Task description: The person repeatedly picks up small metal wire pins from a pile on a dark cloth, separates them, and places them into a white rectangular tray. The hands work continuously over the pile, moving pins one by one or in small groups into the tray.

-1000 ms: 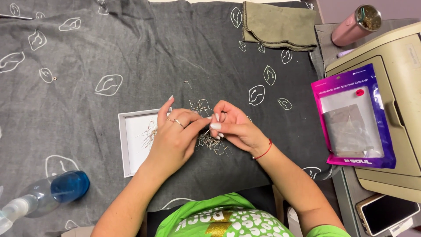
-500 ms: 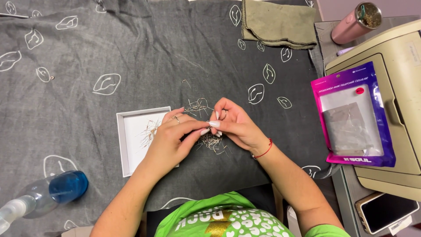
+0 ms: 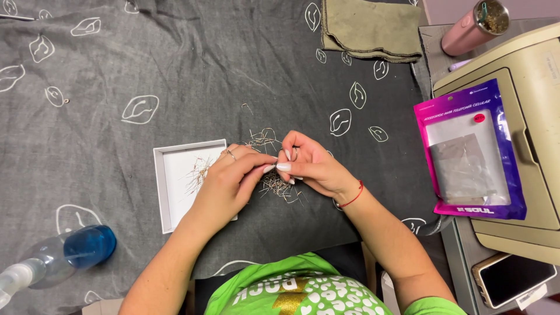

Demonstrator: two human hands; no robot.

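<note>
Hands (image 3: 230, 178) (image 3: 306, 166) pinching seemingly thin wire pins (image 3: 274, 184)

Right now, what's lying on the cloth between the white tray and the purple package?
In the head view, between the white tray and the purple package lie the pile of thin metal pins, both hands working over it, then bare dark cloth.

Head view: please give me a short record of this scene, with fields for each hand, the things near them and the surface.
left hand: over the shallow white square tray, fingers pinched toward the right hand
right hand: fingers meet the left ones over the pile of thin metal pins; whether a pin is pinched is too small to tell
surface: dark grey cloth with white leaf outlines
nearby: clear spray bottle with blue liquid, folded olive cloth, purple plastic pouch
</note>
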